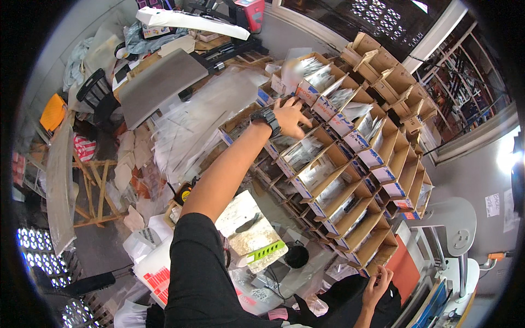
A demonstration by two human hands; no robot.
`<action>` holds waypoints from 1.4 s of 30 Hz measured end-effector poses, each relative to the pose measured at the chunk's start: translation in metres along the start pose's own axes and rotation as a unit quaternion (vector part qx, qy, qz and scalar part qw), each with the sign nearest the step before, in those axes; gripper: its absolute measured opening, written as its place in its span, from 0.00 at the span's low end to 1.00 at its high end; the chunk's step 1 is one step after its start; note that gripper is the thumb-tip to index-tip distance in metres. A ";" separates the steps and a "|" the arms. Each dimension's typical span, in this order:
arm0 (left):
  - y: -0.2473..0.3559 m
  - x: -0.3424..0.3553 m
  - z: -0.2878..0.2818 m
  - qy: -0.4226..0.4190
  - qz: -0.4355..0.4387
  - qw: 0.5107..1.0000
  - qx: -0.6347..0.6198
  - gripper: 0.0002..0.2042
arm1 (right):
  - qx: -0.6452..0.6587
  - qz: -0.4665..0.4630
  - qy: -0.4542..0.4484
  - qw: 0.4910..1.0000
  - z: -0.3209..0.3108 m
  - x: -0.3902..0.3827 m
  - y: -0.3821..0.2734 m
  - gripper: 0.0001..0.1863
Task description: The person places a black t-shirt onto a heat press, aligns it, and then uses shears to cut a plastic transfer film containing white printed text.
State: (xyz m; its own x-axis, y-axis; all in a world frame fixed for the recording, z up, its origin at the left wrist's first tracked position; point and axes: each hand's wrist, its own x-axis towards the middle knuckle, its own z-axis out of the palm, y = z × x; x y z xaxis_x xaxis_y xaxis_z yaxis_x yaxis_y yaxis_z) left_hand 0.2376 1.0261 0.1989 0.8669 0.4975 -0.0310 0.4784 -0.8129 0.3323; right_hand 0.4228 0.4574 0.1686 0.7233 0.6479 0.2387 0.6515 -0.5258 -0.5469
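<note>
My left hand (290, 116), with a black watch (268, 120) on its wrist, reaches over the upper rows of a cardboard bin rack (314, 188). Its fingers are spread and nothing shows in them. Under and beside it are compartments with clear plastic packets (303, 153). White packets (342, 98) stand in the bins just beyond. Low at the right, my right hand (376, 285) hangs by the near end of the rack, over dark cloth. Its fingers are loosely bent and apart, with no object visible between them.
Empty cardboard trays (383, 71) stand behind the rack, below the window. A white machine (456, 268) stands at the right beside an orange-red panel (402, 262). Plastic sheets (191, 131) cover the left side. A stained white board (249, 224) and black cup (296, 255) lie nearer.
</note>
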 end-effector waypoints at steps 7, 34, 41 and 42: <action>0.037 0.026 0.043 0.138 -0.153 0.977 0.049 0.25 | -0.025 -0.023 0.008 0.999 -0.001 -0.001 -0.003 0.15; -0.032 0.054 0.064 0.260 -0.045 0.965 0.011 0.12 | 0.067 0.067 0.040 0.995 -0.011 -0.012 -0.003 0.14; 0.035 0.018 0.040 0.201 -0.155 0.954 -0.160 0.11 | 0.019 0.027 0.031 0.999 -0.020 -0.005 -0.016 0.13; 0.041 0.018 0.031 0.258 -0.071 0.955 -0.125 0.09 | 0.037 0.010 0.052 0.998 -0.021 -0.006 -0.018 0.12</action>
State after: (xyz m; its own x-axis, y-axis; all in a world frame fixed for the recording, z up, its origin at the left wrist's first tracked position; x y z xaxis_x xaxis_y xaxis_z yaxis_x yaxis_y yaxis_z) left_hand 0.2778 0.9923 0.1825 0.5797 0.7331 0.3555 0.4823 -0.6605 0.5754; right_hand 0.4116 0.4518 0.1945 0.7578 0.5756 0.3072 0.6214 -0.4935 -0.6085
